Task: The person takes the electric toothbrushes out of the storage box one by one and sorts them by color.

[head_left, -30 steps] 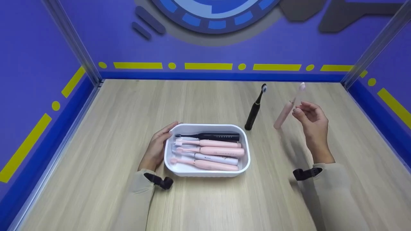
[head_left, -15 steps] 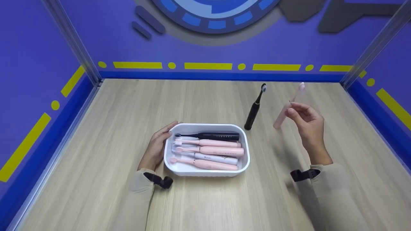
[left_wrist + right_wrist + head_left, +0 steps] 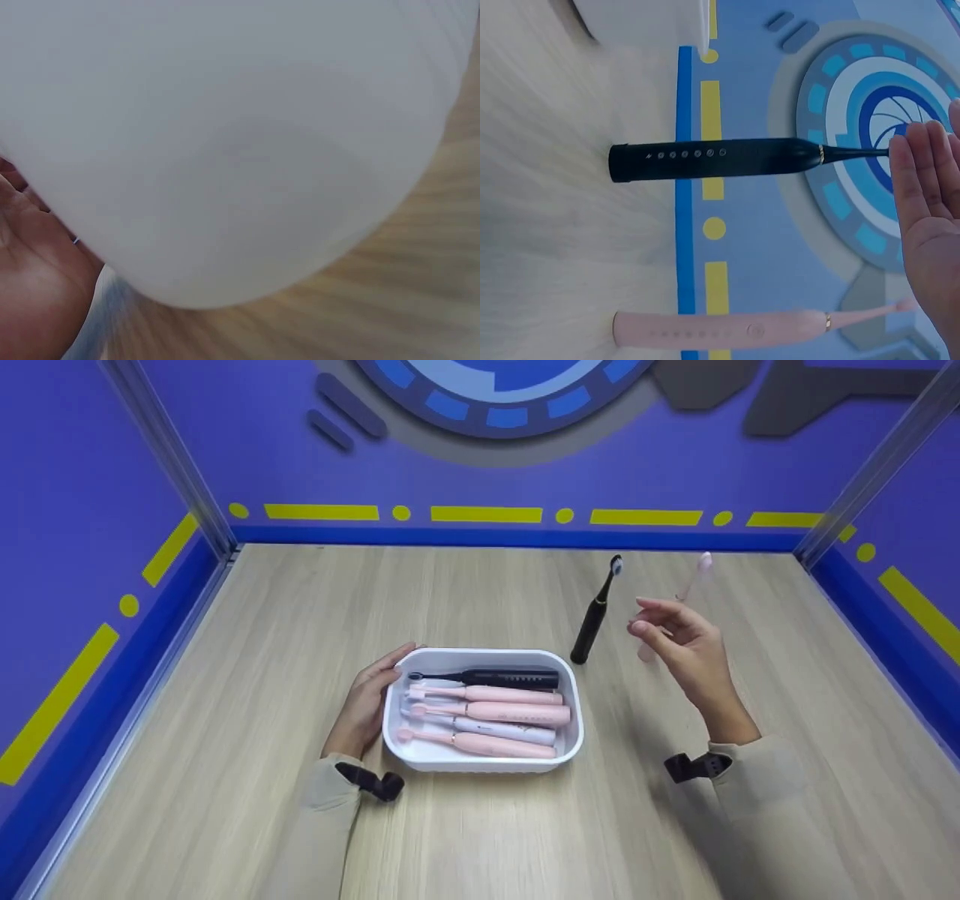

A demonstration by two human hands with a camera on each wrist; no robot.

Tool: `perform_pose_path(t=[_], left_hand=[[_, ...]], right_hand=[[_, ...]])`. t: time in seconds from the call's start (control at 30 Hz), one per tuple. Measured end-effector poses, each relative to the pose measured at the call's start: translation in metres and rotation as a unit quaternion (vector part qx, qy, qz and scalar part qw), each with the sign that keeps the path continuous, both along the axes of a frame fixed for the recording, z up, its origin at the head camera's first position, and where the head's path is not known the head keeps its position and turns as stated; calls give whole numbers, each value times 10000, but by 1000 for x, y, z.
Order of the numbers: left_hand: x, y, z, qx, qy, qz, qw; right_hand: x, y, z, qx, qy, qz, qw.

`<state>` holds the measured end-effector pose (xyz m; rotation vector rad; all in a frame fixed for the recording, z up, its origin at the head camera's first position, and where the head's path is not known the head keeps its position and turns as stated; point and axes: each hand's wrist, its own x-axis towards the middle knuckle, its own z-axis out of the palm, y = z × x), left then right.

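My left hand (image 3: 363,703) holds the left end of a white plastic box (image 3: 480,766), thumb at the rim and fingers along the outside. In the left wrist view, the box wall (image 3: 247,150) covers most of the picture, beside the palm (image 3: 41,289). Inside the box lie a black electric toothbrush (image 3: 517,679), several pink ones (image 3: 517,712) and a white one (image 3: 517,733). My right hand (image 3: 694,660) is raised with nothing in it, fingers loosely bent. It is near an upright black electric toothbrush (image 3: 712,159) and partly hides an upright pink one (image 3: 720,330) in the head view.
The wooden table (image 3: 337,600) is enclosed by a blue-purple back wall (image 3: 480,472) and side walls with yellow markings. Both standing toothbrushes are to the right of the box.
My right hand has moved left, from beside the upright pink toothbrush to in front of it, nearer the black one. My left hand, the box and the toothbrushes have stayed put.
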<state>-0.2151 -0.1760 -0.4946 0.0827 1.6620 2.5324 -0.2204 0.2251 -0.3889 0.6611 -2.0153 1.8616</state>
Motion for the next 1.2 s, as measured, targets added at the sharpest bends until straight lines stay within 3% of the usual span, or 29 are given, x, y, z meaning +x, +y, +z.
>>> perform_pose_path(t=[0.37, 0.53, 0.67, 0.97, 1.2], left_hand=[[0, 1, 2, -58, -113, -12, 9999], [1, 1, 3, -80, -110, -3, 9999], [1, 1, 3, -63, -108, 6, 9999], [1, 0, 2, -85, -102, 25, 9999], [1, 0, 3, -119, -74, -28, 9999]], right_hand=[[-2, -21, 6, 844, 185, 589, 9945], [-2, -29, 7, 1402, -134, 938, 9856], [-3, -35, 8, 1778, -407, 1164, 9763], [-8, -52, 18, 2580, -588, 1732, 9487], [-12, -67, 21, 3111, -483, 2072, 9263]])
